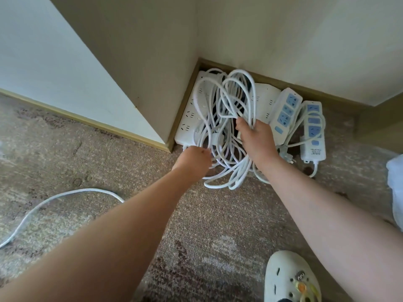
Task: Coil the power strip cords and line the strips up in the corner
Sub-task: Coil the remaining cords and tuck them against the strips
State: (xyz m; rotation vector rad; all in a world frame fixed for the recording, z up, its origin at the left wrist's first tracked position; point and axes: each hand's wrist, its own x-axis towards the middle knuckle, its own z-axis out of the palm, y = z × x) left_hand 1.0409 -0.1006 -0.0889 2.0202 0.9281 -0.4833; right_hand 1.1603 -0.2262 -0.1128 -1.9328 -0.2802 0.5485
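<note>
Several white power strips lie side by side in the wall corner. A wide white strip [188,118] lies at the left, another white strip [265,101] sits in the middle, and two strips with blue sockets [285,112] [313,129] lie at the right. My right hand [256,138] grips a bundle of looped white cord [234,99] held up over the strips. My left hand [194,161] holds the lower loops of the same bundle near the front of the wide strip. Much of the middle strips is hidden by the loops.
A loose white cord [65,194] curves across the patterned carpet at the left. Baseboards [283,83] line both walls of the corner. A white clog [290,277] stands at the bottom right, and something white [395,188] lies at the right edge.
</note>
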